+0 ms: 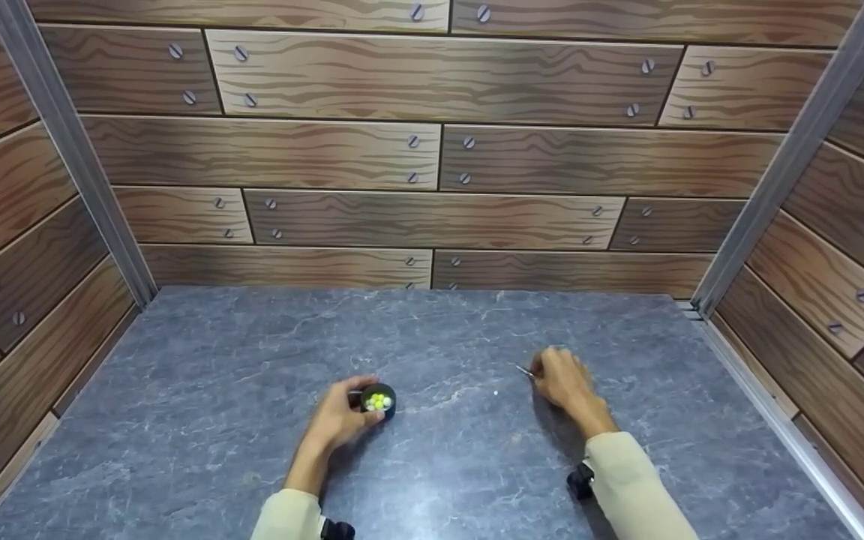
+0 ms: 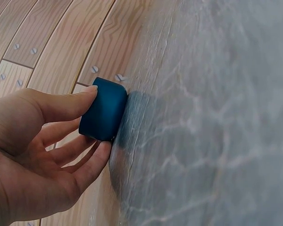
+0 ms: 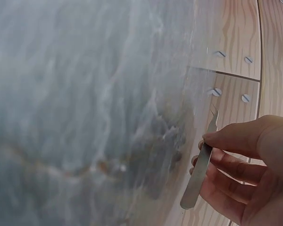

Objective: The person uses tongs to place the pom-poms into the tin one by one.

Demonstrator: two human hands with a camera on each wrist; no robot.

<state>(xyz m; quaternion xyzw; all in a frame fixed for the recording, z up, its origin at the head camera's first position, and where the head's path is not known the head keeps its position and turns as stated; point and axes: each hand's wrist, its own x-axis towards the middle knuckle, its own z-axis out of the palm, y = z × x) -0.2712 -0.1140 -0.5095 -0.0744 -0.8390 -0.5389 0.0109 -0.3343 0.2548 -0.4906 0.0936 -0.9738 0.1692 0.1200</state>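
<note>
My left hand (image 1: 340,415) grips a small dark blue cup (image 2: 104,109) between thumb and fingers, low at the tabletop. Inside the cup, the head view shows several yellow-green and white beads (image 1: 378,402). Over on the right, my right hand (image 1: 563,381) pinches a pair of metal tweezers (image 3: 198,176) with a bent, pointed tip. Their tip points left in the head view, with nothing seen between the points. A tiny white dot (image 1: 496,392), like a bead, lies on the table between the hands, nearer the tweezers.
The grey marbled tabletop (image 1: 252,345) is bounded by wood-plank walls (image 1: 342,154) at the back and both sides. Metal posts (image 1: 781,161) stand at the back corners, and a metal rail (image 1: 792,435) runs along the right edge.
</note>
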